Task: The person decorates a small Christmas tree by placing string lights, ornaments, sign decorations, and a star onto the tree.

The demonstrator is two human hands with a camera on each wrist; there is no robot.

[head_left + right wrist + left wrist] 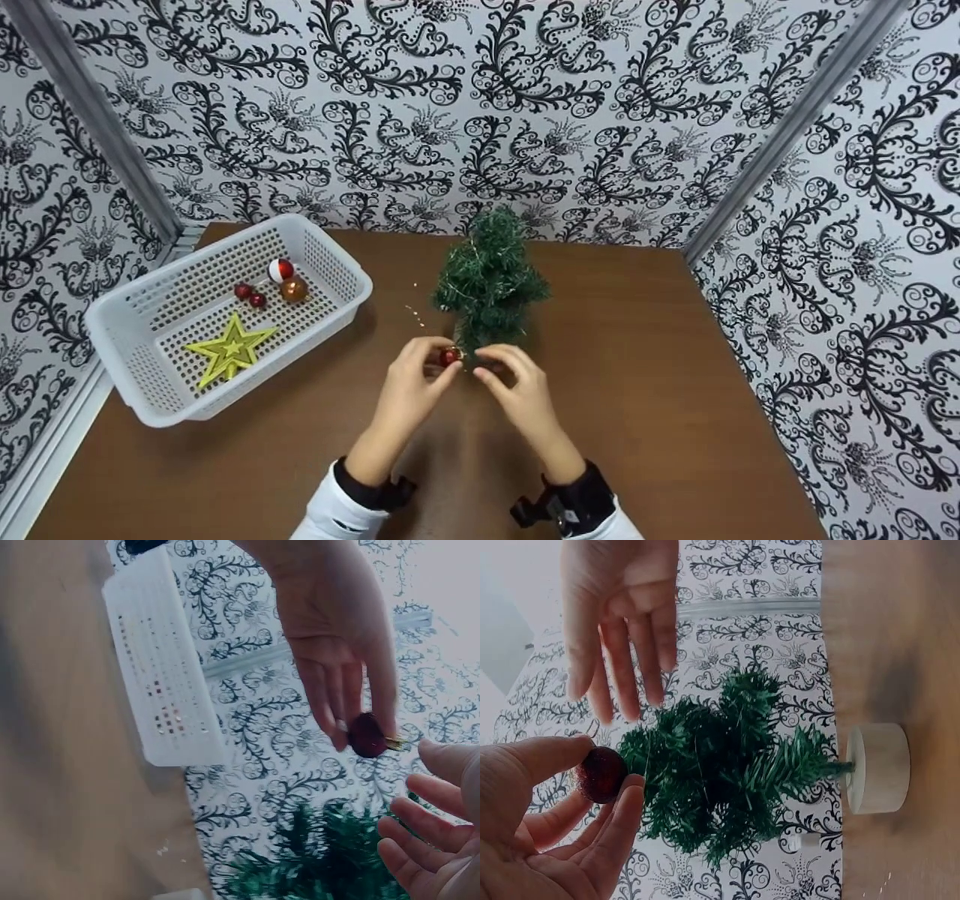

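Lower centre of the head view: my left grip (411, 379) is clamped on a red bauble (450, 356), below the green tree (491, 281) in the frame. My right grip (525, 390), thumb and fingers apart, lies just right of the bauble. Centre left, a white basket (124, 360) on the worktop (637, 375) contains a yellow star (232, 347) and four balls (294, 289).

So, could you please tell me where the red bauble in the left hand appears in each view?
Head: the red bauble is below and slightly left of centre, held in the left hand.
Left wrist: it is left of centre, below mid-height.
Right wrist: it is right of centre, near mid-height.
Shared landmark: the green artificial Christmas tree, central in head and left wrist, at the bottom edge in right wrist.
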